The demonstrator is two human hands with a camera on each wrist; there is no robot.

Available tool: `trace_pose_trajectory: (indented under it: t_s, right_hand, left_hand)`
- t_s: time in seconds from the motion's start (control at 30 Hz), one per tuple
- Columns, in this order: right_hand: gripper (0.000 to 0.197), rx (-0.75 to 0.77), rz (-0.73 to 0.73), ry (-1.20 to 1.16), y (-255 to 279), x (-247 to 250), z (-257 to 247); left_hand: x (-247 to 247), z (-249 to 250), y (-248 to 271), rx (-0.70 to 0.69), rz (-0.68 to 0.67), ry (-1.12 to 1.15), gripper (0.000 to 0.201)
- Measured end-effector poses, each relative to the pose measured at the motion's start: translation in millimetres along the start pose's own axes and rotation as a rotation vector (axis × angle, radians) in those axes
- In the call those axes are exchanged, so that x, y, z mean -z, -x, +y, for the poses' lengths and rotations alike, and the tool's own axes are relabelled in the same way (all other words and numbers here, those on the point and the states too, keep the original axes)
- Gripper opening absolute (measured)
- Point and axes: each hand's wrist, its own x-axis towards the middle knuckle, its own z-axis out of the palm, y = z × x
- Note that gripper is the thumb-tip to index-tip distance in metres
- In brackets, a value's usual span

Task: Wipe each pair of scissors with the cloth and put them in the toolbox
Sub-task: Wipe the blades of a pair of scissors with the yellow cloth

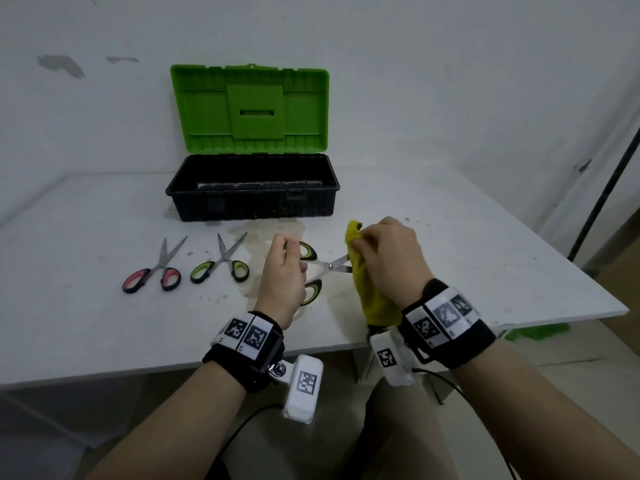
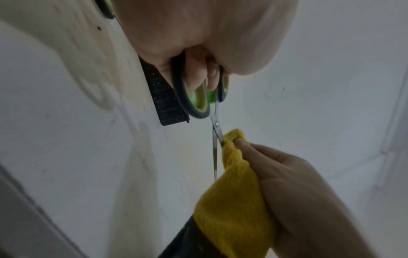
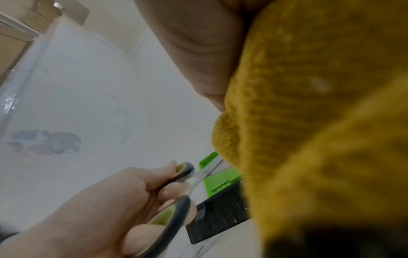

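My left hand [image 1: 282, 268] grips the handles of green-and-black scissors [image 1: 313, 268] above the table, their blades spread and pointing right. My right hand [image 1: 391, 251] pinches a yellow cloth [image 1: 367, 289] around one blade; the blade tips are hidden in the cloth. In the left wrist view the scissors [image 2: 198, 97] run down into the cloth [image 2: 234, 200]. The cloth [image 3: 320, 122] fills the right wrist view, with the scissors' handles [image 3: 176, 200] in my left hand [image 3: 110, 209]. A black toolbox [image 1: 252, 188] with an open green lid [image 1: 249, 109] stands behind.
On the white table [image 1: 467, 237], left of my hands, lie red-handled scissors [image 1: 156, 271] and a second green-handled pair [image 1: 225, 265]. A brownish stain [image 1: 270, 233] marks the table in front of the toolbox. A dark pole [image 1: 602, 188] leans at the right.
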Motion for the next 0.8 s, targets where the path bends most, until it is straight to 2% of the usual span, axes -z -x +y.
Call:
trace_pose_trajectory:
  t_s: [0.1,0.23,0.33,0.5,0.6,0.7,0.8]
  right_hand:
    - [0.021,0.104,0.064,-0.047,8.0,4.5,-10.6]
    - [0.02,0.229,-0.011,-0.055,22.6,-15.5,-24.2]
    - [0.023,0.194,-0.026,-0.033,17.9,-19.7,-15.9]
    - [0.023,0.023,0.008,0.005,1.0,-8.0,3.7]
    - [0.019,0.095,0.028,-0.022,7.9,-6.5,0.1]
    - [0.019,0.21,-0.052,-0.031,22.5,-17.1,-13.7]
    - [0.021,0.245,-0.09,-0.021,25.6,-25.3,-13.9]
  left_hand:
    - [-2.5,0.8,-2.5,0.017,0.019,0.019,0.027]
    - [-12.0,2.2,-4.9,0.046,-0.006,0.104,0.029]
    - [-11.6,1.8,-4.9,0.069,-0.009,0.137,0.029]
    - [-9.2,-4.7,-1.8,0.131,0.053,0.12,0.029]
    - [-9.8,-5.3,-4.9,0.196,0.089,0.155,0.029]
    - [-12.8,-3.8,-10.3,0.204,0.078,0.146,0.028]
    - [-12.9,-3.9,-11.8,0.192,0.072,0.123,0.028]
